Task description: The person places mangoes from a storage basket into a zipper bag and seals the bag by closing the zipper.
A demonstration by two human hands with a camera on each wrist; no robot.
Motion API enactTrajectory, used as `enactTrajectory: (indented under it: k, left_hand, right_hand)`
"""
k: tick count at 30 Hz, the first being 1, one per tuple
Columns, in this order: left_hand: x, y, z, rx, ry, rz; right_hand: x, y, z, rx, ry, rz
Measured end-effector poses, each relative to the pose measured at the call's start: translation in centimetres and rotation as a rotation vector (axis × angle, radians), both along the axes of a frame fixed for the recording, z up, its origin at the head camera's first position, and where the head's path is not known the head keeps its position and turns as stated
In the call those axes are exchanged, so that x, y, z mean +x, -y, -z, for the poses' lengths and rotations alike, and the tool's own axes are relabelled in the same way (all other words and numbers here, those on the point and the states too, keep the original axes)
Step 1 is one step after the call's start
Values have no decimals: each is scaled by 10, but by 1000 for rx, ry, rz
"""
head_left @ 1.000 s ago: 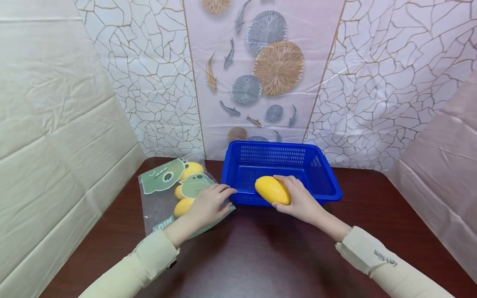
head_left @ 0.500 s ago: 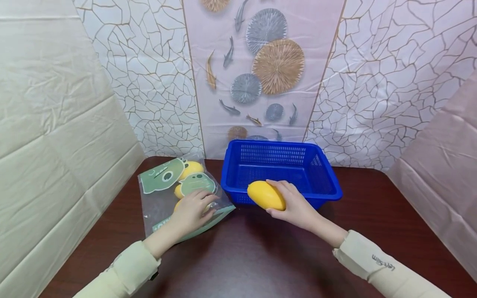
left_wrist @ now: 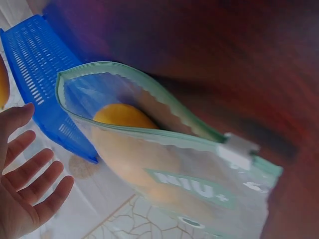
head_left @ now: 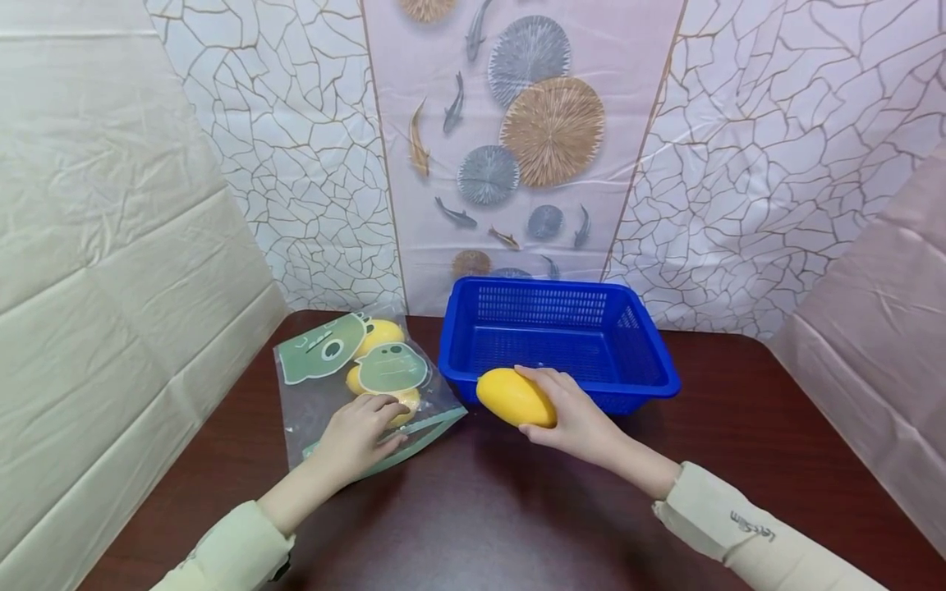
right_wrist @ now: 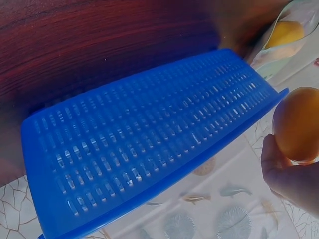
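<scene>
My right hand grips a smooth yellow mango, fingers over its top and thumb beneath, just in front of the blue basket's near rim. At the left, a clear zip bag with green cartoon prints lies on the table with several mangoes inside. Its mouth gapes in the left wrist view, where a white slider sits near one end of the green zip strip and one mango shows in the opening. Over the bag's near part hovers my left hand, fingers loosely bent and holding nothing.
The blue perforated basket stands at the back middle of the dark wooden table, right of the bag. Patterned cloth hangs behind the table, and pale cloth walls rise at both sides.
My right hand has drawn the mango left and toward me, from over the basket's near edge to just in front of it. My left hand has moved left and nearer, away from the basket.
</scene>
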State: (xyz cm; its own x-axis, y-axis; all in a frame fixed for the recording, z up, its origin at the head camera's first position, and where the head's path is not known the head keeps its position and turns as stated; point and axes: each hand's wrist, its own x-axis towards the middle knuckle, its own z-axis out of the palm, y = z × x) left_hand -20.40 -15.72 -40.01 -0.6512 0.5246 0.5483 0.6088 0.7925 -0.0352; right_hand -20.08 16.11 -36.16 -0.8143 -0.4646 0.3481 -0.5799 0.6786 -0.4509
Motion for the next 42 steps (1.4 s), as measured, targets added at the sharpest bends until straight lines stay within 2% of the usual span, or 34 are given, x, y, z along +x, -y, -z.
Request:
enactTrajectory:
  k: [11, 19, 29, 34, 42]
  left_hand:
    - [7, 18, 10, 1, -34, 1]
    - [12, 29, 13, -58, -23, -38]
    - [13, 36, 23, -112, -113, -36]
    - [16, 38, 26, -110, -119, -45]
    - [19, 39, 29, -88, -142, -41]
  right_hand:
    - [6, 6, 4, 13, -22, -33]
    - [11, 12, 7, 26, -8, -65]
    - [18, 24, 14, 30, -53, -139]
    - [20, 28, 16, 45, -22, -153]
    - [21, 33, 18, 67, -39, -180]
